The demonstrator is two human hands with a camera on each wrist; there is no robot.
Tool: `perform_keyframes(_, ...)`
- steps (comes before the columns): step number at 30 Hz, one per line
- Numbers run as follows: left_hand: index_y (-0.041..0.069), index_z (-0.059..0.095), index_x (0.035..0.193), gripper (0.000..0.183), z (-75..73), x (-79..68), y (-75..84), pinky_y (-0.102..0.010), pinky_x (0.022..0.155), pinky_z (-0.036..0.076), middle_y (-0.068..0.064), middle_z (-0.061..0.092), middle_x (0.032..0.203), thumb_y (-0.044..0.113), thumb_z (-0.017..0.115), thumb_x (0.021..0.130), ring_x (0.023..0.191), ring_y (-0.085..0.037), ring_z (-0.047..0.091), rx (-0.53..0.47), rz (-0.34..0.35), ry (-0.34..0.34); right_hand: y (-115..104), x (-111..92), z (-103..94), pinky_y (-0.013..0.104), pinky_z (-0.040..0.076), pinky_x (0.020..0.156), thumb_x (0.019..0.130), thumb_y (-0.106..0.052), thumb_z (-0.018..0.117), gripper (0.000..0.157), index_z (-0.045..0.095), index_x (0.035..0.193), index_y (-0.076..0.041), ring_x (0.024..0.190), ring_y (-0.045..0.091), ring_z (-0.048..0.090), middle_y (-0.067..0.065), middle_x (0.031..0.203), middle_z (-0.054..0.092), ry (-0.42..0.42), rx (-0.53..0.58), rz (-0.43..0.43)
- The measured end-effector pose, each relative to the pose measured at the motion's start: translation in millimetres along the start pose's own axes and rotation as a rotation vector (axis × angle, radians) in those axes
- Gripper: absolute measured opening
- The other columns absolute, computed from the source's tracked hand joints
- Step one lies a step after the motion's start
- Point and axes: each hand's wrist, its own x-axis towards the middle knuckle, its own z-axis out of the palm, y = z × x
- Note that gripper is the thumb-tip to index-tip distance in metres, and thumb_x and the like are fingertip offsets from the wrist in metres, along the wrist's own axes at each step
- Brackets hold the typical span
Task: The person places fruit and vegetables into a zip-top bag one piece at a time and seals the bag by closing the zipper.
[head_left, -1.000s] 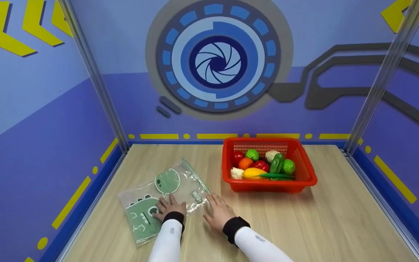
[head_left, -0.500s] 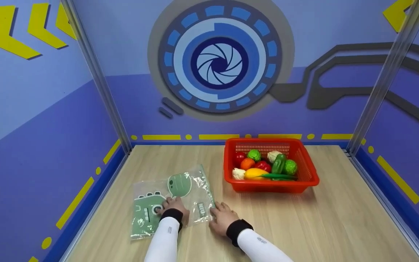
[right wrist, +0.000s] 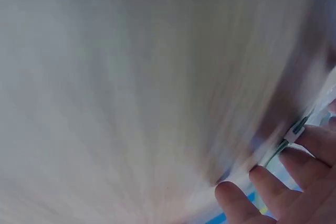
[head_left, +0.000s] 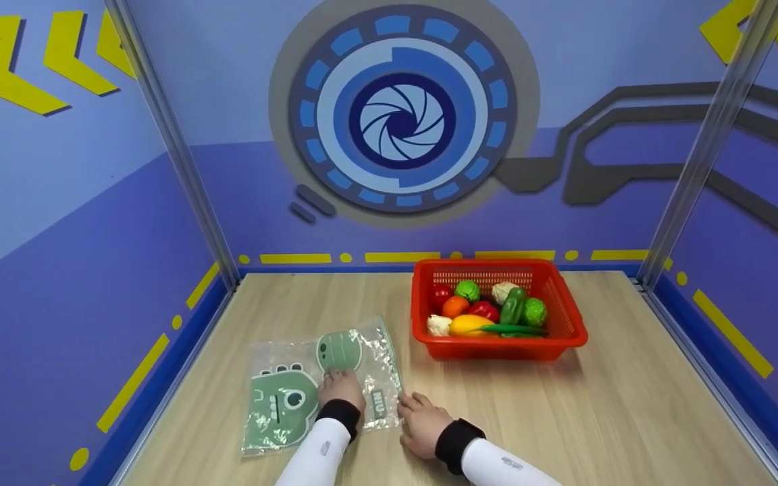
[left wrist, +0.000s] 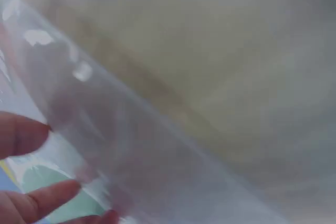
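A clear plastic zip bag [head_left: 267, 351] printed with a green dinosaur lies flat on the table, its green zip edge [head_left: 392, 358] on the right. My left hand [head_left: 343, 393] rests on the bag's middle, below the round green print. The left wrist view shows the thumb [left wrist: 23, 135] and fingers spread against the clear film [left wrist: 121, 114]. My right hand [head_left: 424, 425] has its fingertips at the lower end of the zip edge. In the right wrist view, a small white zip slider [right wrist: 294, 134] sits right by its extended fingers [right wrist: 304, 169].
Behind and to the right stands a red plastic basket [head_left: 504, 349] filled with toy vegetables and fruit, among them a green pepper [head_left: 513, 306] and a yellow piece [head_left: 471, 324]. Blue panelled walls [head_left: 227, 202] enclose the wooden table [head_left: 605, 418] at the back and sides.
The bag has turned so its zip edge stands more upright in view, and has shifted right. My left hand has slid right across it; my right hand has moved slightly right and nearer.
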Motion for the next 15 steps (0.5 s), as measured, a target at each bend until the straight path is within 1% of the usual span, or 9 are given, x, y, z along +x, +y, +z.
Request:
perform_keyframes(2,0.012,0.065,0.13,0.041,0.5,-5.5,4.7,-0.053,0.095,0.047,-0.029,0.062,0.127,0.014,0.069,0.089,0.109,-0.043,0.062,0.043,0.024,-0.01,0,-7,-0.5,0.063,0.051,0.098,0.091,-0.03,0.07,0.061,0.057,0.145,-0.004,0.144,0.04,0.045,0.012,0.158,0.049,-0.016,-0.012,-0.014)
perform_keyframes(4,0.018,0.066,0.128,0.037,0.8,-12.4,8.8,-0.053,0.094,0.045,-0.027,0.064,0.122,0.015,0.067,0.091,0.106,-0.043,0.062,0.092,0.046,-0.025,1,-14,-0.5,0.062,0.052,0.097,0.091,-0.031,0.07,0.062,0.057,0.145,-0.004,0.144,0.04,0.045,0.013,0.157,0.05,-0.03,-0.024,-0.034)
perform_keyframes(7,0.014,0.068,0.114,0.024,5.5,-23.9,13.5,-0.053,0.092,0.044,-0.027,0.066,0.114,0.014,0.064,0.091,0.105,-0.043,0.061,0.128,0.068,0.015,3,-24,-0.4,0.06,0.054,0.093,0.091,-0.031,0.07,0.062,0.057,0.145,-0.004,0.143,0.039,0.046,0.013,0.156,0.05,-0.036,-0.031,-0.063)
perform_keyframes(9,0.011,0.068,0.111,0.022,10.4,-30.7,15.9,-0.054,0.092,0.044,-0.027,0.066,0.112,0.014,0.064,0.09,0.105,-0.044,0.061,0.132,0.078,0.05,4,-31,-0.4,0.059,0.056,0.091,0.09,-0.031,0.069,0.062,0.057,0.145,-0.005,0.142,0.04,0.047,0.013,0.156,0.051,-0.031,-0.032,-0.082)
perform_keyframes(11,0.009,0.068,0.111,0.022,15.9,-35.8,18.2,-0.054,0.092,0.044,-0.028,0.065,0.114,0.014,0.065,0.089,0.107,-0.045,0.06,0.115,0.088,0.083,4,-38,-1.1,0.059,0.056,0.09,0.09,-0.03,0.069,0.062,0.057,0.145,-0.005,0.142,0.039,0.047,0.013,0.156,0.05,-0.032,-0.022,-0.09)
perform_keyframes(12,0.008,0.069,0.111,0.023,19.2,-37.7,19.2,-0.055,0.093,0.044,-0.028,0.064,0.117,0.014,0.065,0.088,0.11,-0.044,0.059,0.11,0.094,0.09,5,-41,-1.2,0.059,0.057,0.089,0.09,-0.03,0.069,0.062,0.057,0.145,-0.005,0.142,0.039,0.047,0.013,0.156,0.05,-0.031,-0.019,-0.095)
perform_keyframes(15,0.001,0.068,0.112,0.028,23.6,-42.5,24.5,-0.054,0.096,0.045,-0.029,0.061,0.125,0.012,0.068,0.086,0.118,-0.044,0.057,0.077,0.107,0.083,5,-48,-0.9,0.058,0.057,0.088,0.089,-0.03,0.069,0.062,0.057,0.145,-0.005,0.142,0.039,0.047,0.013,0.157,0.05,-0.037,-0.012,-0.101)
